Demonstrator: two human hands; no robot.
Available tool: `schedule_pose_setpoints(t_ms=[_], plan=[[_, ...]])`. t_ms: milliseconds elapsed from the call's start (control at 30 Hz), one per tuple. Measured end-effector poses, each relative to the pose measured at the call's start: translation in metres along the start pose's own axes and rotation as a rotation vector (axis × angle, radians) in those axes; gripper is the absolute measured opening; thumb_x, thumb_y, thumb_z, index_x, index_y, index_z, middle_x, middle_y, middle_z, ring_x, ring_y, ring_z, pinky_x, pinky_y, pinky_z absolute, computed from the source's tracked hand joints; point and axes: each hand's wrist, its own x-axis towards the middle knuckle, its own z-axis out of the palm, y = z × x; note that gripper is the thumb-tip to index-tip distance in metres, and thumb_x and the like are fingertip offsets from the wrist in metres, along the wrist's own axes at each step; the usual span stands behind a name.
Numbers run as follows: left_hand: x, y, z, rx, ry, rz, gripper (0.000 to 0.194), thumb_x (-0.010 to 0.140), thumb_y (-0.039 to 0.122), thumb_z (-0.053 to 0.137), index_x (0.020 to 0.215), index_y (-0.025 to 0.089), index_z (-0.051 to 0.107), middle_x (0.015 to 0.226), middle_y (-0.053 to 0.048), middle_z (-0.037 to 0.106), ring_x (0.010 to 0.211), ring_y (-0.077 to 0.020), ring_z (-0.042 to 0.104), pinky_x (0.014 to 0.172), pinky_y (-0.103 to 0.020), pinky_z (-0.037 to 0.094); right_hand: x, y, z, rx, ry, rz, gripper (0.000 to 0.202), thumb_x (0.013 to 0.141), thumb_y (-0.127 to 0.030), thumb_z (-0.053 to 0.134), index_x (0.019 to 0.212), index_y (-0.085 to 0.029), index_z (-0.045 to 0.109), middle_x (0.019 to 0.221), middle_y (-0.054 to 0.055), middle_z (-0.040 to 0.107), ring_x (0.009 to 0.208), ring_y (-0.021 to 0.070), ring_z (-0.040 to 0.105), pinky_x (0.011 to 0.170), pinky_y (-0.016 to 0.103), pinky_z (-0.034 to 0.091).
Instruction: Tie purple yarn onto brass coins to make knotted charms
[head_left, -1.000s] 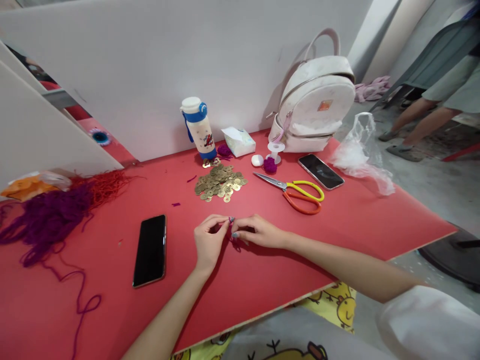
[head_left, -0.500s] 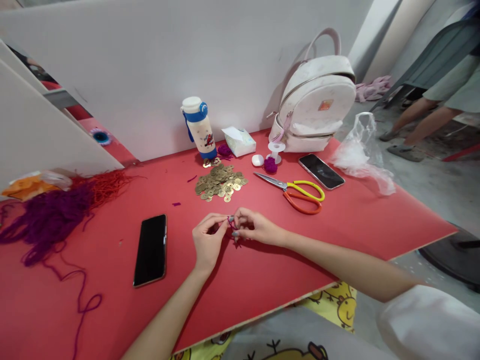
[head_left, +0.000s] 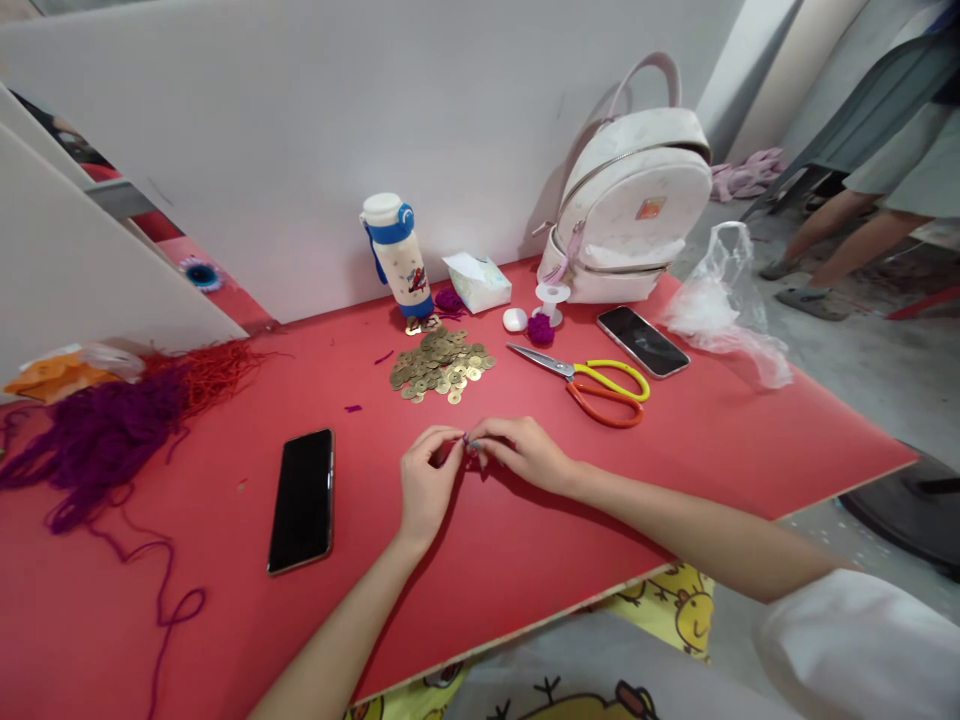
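Head view: I look down on a red counter point(head_left: 675, 440), my two hands meeting at the centre of the frame.
Left hand point(head_left: 426, 480): fingers pinched nearly closed on a small knot of purple thread point(head_left: 466, 441); too little of it shows to say how it is tied.
Right hand point(head_left: 521, 452): fingers curled shut on the same bit from the other side, fingertips touching those of my left hand.
Where the piece is: low over the counter, between both sets of fingertips, just below the pile of brass coins point(head_left: 439, 365).
Doing it well: I judge the thread wants steady, even tension from both sides, wrists resting on the counter so the pinch does not slip, with small pulls instead of one hard tug.
Left of frame: a black phone point(head_left: 301, 498) lies face up near my left forearm; a tangle of purple yarn point(head_left: 97, 440) sits at the far left.
Upper centre: a water bottle point(head_left: 397, 252) stands by the wall, a tissue pack point(head_left: 476, 282) beside it.
Right of centre: scissors point(head_left: 592, 382) with yellow and orange handles, a second phone point(head_left: 643, 342), a white backpack point(head_left: 634, 210) behind them.
Upper right corner: another person's legs, well apart from my hands.
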Motion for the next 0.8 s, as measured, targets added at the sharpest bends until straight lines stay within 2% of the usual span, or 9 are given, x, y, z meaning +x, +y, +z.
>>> schedule_pose_setpoints(t_ms=[200, 567, 700, 800], plan=[[0.0002, -0.0003, -0.0001, -0.016, 0.003, 0.0, 0.013, 0.085, 0.024, 0.061, 0.086, 0.018, 0.073, 0.091, -0.006, 0.07, 0.079, -0.0167, 0.065, 0.068, -0.025, 0.05, 0.0041, 0.0046, -0.0036, 0.109, 0.138, 0.056, 0.015, 0.096, -0.02, 0.048, 0.089, -0.019, 0.061, 0.068, -0.002, 0.067, 0.057, 0.0119, 0.067, 0.062, 0.022, 0.05], [-0.0007, -0.0006, 0.0, -0.01, -0.048, -0.025, 0.013, 0.084, 0.026, 0.064, 0.086, 0.018, 0.074, 0.091, -0.005, 0.072, 0.082, -0.0183, 0.066, 0.073, -0.027, 0.05, 0.003, 0.0073, -0.0015, 0.126, 0.153, 0.051, 0.017, 0.096, -0.025, 0.049, 0.09, -0.019, 0.063, 0.069, -0.002, 0.066, 0.057, 0.0119, 0.065, 0.063, 0.024, 0.05], [-0.0002, 0.0009, -0.0008, -0.022, -0.033, 0.003, 0.012, 0.083, 0.025, 0.064, 0.085, 0.018, 0.075, 0.089, -0.006, 0.072, 0.082, -0.0182, 0.067, 0.073, -0.027, 0.051, 0.0038, 0.0043, -0.005, 0.035, 0.16, -0.055, 0.022, 0.098, -0.029, 0.048, 0.087, -0.019, 0.065, 0.078, 0.003, 0.067, 0.07, 0.0152, 0.064, 0.069, 0.028, 0.05], [-0.0003, 0.0032, -0.0011, -0.023, -0.019, 0.042, 0.012, 0.083, 0.023, 0.064, 0.083, 0.017, 0.074, 0.087, -0.005, 0.072, 0.079, -0.0173, 0.067, 0.07, -0.025, 0.051, 0.0059, 0.0047, -0.0086, -0.063, 0.237, -0.183, 0.03, 0.099, -0.033, 0.046, 0.082, -0.018, 0.065, 0.088, 0.008, 0.064, 0.085, 0.0189, 0.06, 0.08, 0.033, 0.049]])
